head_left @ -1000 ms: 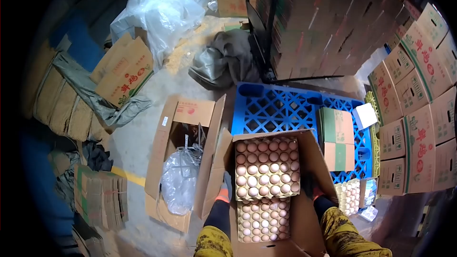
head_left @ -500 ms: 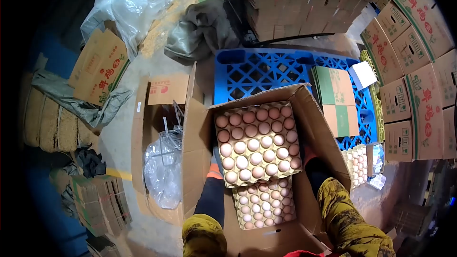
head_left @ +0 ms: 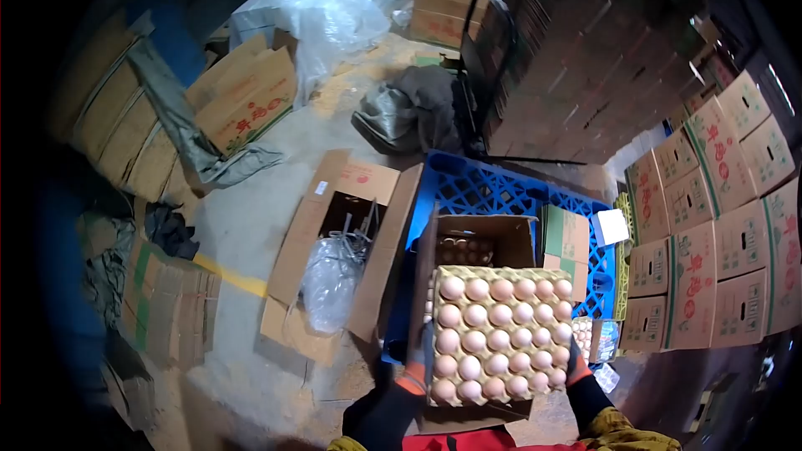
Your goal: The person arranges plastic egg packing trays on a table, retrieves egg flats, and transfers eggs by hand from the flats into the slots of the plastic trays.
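Observation:
A moulded pulp egg tray (head_left: 502, 338), filled with rows of light brown eggs, is held up close to my body. My left hand (head_left: 428, 352), gloved with an orange cuff, grips its left edge. On the right edge is my right hand (head_left: 576, 361), gloved the same way; the tray hides most of the fingers of both. Behind and below the tray stands an open cardboard box (head_left: 493, 225), partly covered by it. More eggs (head_left: 464, 251) show inside that box.
The box stands by a blue plastic pallet (head_left: 468, 185). Flattened cartons (head_left: 565, 242) and a white box (head_left: 611, 227) are to its right. An open carton with plastic film (head_left: 332, 280) stands left. Printed cartons (head_left: 693, 259) are stacked far right, and a loaded trolley (head_left: 493, 58) stands behind.
The egg tray has come up out of the box towards my body, held in both hands. My view has shifted, so the surroundings appear turned and further right.

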`<state>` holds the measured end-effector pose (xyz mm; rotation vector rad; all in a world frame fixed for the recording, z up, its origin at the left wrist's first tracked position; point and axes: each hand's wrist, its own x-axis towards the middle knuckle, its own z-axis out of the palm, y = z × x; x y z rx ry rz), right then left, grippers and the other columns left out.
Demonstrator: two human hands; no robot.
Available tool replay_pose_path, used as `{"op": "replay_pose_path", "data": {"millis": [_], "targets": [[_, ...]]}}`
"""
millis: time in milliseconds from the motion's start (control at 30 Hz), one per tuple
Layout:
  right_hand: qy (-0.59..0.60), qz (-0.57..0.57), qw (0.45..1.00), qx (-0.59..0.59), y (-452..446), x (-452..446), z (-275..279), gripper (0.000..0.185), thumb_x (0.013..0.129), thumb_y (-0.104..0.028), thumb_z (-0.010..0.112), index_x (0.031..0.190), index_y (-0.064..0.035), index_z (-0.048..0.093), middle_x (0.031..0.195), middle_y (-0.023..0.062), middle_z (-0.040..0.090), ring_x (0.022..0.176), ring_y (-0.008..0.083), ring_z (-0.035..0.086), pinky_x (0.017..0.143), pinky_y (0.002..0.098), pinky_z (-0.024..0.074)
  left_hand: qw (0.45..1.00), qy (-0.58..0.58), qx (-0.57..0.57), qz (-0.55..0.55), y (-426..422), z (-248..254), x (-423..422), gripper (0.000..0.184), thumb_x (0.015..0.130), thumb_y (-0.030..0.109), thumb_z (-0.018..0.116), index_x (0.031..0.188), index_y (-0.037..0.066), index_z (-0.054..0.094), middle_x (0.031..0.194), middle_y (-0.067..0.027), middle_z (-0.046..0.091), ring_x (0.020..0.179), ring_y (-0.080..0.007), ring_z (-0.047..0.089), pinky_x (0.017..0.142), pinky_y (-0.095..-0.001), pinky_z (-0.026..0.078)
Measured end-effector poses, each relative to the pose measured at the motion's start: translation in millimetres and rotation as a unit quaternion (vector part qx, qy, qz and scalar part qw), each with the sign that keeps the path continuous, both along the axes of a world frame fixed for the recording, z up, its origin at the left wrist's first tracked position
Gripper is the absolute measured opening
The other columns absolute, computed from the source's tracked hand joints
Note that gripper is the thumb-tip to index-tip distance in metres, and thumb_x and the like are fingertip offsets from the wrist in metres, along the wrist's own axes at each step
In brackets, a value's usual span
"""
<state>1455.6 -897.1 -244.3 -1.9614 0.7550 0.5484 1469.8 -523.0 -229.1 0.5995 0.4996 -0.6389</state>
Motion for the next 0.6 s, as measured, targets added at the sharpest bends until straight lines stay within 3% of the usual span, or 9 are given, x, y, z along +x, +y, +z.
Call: {"op": "replay_pose_path", "data": {"millis": [100,133,200,300,400,600], "targets": [[0.031,0.048,0.998,-0.028,39.2,-19.8,63.7,0.044,0.103,-0.043,0.05,0.123,-0.0073,0.065,0.102,0.0063,0.071,0.084,0.0187,0.066,0.074,0.0362,0.0528,0.995,0.019,-0.098,-0.027,18.4,40.2,-47.9,0.048,0.108,0.045,0.032,0.147,0.019,0.042,0.138,-0.0049,0.054,0.119,-0.0192,0.058,0.091,-0.0466,0.058],[0.041,0.061,0.997,-0.036,59.1,-24.5,80.9,0.044,0.103,-0.043,0.05,0.124,-0.0073,0.065,0.102,0.0062,0.071,0.084,0.0186,0.066,0.074,0.0361,0.0528,1.0,0.009,-0.022,-0.013,15.1,37.6,-65.9,0.046,0.109,0.043,0.029,0.145,0.019,0.043,0.136,-0.0044,0.056,0.118,-0.0165,0.058,0.091,-0.0451,0.058],[0.062,0.092,0.993,-0.049,107.5,-25.9,108.2,0.044,0.103,-0.043,0.051,0.124,-0.0073,0.065,0.103,0.0062,0.071,0.085,0.0186,0.065,0.075,0.0361,0.0527,0.999,0.033,-0.04,0.016,35.5,36.9,-71.2,0.044,0.108,0.043,0.033,0.144,0.019,0.045,0.13,-0.004,0.06,0.111,-0.013,0.061,0.087,-0.0412,0.059],[0.098,0.147,0.982,-0.06,189.0,-30.4,132.8,0.044,0.103,-0.043,0.051,0.124,-0.0072,0.065,0.103,0.0061,0.071,0.085,0.0185,0.065,0.075,0.036,0.0527,0.994,0.098,-0.04,-0.032,169.3,186.8,-72.9,0.046,0.107,0.045,0.036,0.145,0.019,0.044,0.129,-0.0045,0.061,0.105,-0.0148,0.064,0.081,-0.0406,0.061],[0.112,0.215,0.969,-0.053,269.6,-24.9,148.3,0.044,0.103,-0.043,0.051,0.124,-0.0071,0.065,0.103,0.006,0.071,0.085,0.0185,0.065,0.075,0.0359,0.0527,0.996,0.033,-0.08,0.015,228.8,137.0,-107.2,0.049,0.108,0.045,0.035,0.146,0.016,0.044,0.128,-0.0039,0.061,0.102,-0.0162,0.065,0.077,-0.038,0.061],[0.094,0.359,0.929,-0.015,395.3,-10.3,157.2,0.044,0.103,-0.043,0.051,0.124,-0.007,0.064,0.104,0.0058,0.071,0.086,0.0183,0.065,0.076,0.0357,0.0527,0.982,0.009,-0.048,0.183,358.4,154.1,-142.7,0.046,0.108,0.043,0.035,0.142,0.015,0.046,0.125,-0.004,0.062,0.099,-0.0169,0.065,0.078,-0.0382,0.06]]}}
